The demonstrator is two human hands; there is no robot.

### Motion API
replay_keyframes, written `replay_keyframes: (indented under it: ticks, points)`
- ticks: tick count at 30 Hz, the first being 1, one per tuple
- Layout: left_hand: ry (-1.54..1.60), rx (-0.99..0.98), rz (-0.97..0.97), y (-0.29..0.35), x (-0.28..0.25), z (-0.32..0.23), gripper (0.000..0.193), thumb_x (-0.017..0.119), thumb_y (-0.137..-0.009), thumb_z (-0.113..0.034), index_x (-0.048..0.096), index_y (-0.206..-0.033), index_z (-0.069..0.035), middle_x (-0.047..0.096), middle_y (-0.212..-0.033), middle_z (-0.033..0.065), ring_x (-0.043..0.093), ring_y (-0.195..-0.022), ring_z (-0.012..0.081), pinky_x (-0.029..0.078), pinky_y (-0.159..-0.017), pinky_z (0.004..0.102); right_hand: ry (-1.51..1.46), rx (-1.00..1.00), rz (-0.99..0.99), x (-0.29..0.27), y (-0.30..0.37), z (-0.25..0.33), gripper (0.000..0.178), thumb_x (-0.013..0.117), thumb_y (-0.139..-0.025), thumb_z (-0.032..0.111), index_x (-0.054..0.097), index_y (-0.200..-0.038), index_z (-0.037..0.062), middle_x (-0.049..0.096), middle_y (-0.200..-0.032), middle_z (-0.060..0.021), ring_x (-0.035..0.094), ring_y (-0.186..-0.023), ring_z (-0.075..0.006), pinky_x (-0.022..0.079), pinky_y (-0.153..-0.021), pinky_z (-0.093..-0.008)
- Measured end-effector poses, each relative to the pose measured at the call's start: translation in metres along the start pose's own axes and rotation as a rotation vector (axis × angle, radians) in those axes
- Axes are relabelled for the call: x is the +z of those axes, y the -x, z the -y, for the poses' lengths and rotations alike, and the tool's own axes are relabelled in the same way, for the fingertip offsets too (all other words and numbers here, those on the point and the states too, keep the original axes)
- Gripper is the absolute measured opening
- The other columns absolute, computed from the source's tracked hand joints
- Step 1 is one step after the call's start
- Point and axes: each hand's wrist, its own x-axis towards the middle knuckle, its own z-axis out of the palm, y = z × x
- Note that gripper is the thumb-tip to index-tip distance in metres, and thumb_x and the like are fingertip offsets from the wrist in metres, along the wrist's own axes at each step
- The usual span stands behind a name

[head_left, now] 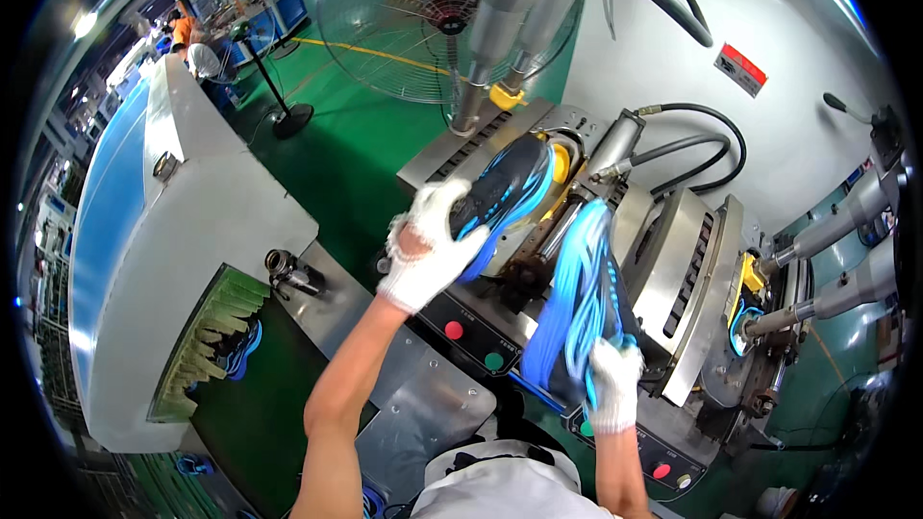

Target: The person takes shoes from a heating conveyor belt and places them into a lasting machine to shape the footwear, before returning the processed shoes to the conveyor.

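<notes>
My left hand (435,242), in a white knit glove, is closed around the near end of a black and blue shoe (508,183). That shoe lies at the left press station (461,149), its far end against a yellow pad (561,163). In my gloved right hand (613,386) is a second blue and black shoe (582,298), gripped at its near end and raised at a tilt over the front of the machine. Light and dark blue strands cover much of it. Part of each shoe is hidden by my fingers.
Metal press cylinders (500,29) stand above the left station. Another shoe (740,317) sits in the right press station. Red and green buttons (454,330) line the front panel. To the left, a conveyor tunnel (212,346) with a fringed curtain holds a blue shoe. Beyond stands a fan (447,14).
</notes>
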Motion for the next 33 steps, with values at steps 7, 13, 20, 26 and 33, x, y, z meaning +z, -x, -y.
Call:
replay_keyframes:
  ticks: [7,13,20,26,33]
  points:
    - [-0.131,-0.602,-0.027,0.231,-0.077,0.018,0.051,0.088,-0.067,-0.016,0.064,-0.111,-0.006,0.064,-0.113,0.0140,0.065,-0.102,0.0303,0.054,-0.088,0.0416,-0.081,0.237,0.300,0.149,-0.235,-0.020,0.014,0.062,-0.093,0.007,0.065,-0.106,0.0073,0.073,-0.095,-0.0107,0.072,-0.084,-0.0275,0.060,-0.074,-0.0440]
    - [-0.405,-1.134,-0.031,0.388,-0.055,0.004,0.049,0.084,-0.069,-0.020,0.063,-0.112,-0.010,0.062,-0.109,0.0129,0.063,-0.103,0.0333,0.050,-0.089,0.0445,0.989,-0.211,-0.428,0.109,-0.423,-0.098,0.009,0.064,-0.082,0.005,0.062,-0.076,0.0119,0.061,-0.067,-0.0071,0.062,-0.057,-0.0214,0.047,-0.048,-0.0399]
    - [-0.539,-1.596,-0.289,0.510,-0.015,-0.030,0.070,0.085,-0.070,-0.027,0.058,-0.130,-0.002,0.057,-0.123,0.0208,0.058,-0.114,0.0400,0.048,-0.100,0.0470,1.670,-0.443,-0.034,0.150,-0.412,-0.130,0.028,0.063,-0.081,0.024,0.073,-0.098,0.0038,0.075,-0.093,-0.0146,0.071,-0.083,-0.0315,0.054,-0.078,-0.0444]
    - [-0.328,-1.340,-0.476,0.520,0.003,0.015,0.062,0.078,-0.080,-0.021,0.056,-0.136,-0.004,0.062,-0.132,0.0183,0.063,-0.120,0.0345,0.050,-0.103,0.0406,0.818,0.124,0.136,0.122,-0.483,-0.091,0.050,0.074,-0.084,0.021,0.062,-0.131,0.0066,0.073,-0.104,-0.0075,0.068,-0.094,-0.0301,0.056,-0.085,-0.0456]
    - [-0.463,-1.449,-0.587,0.588,-0.045,-0.038,0.060,0.080,-0.079,-0.018,0.058,-0.133,-0.003,0.058,-0.140,0.0218,0.056,-0.131,0.0382,0.044,-0.111,0.0419,1.087,-0.516,0.494,0.164,-0.155,-0.058,0.069,0.067,-0.097,0.028,0.040,-0.152,-0.0046,0.055,-0.143,-0.0209,0.057,-0.125,-0.0274,0.045,-0.111,-0.0392]
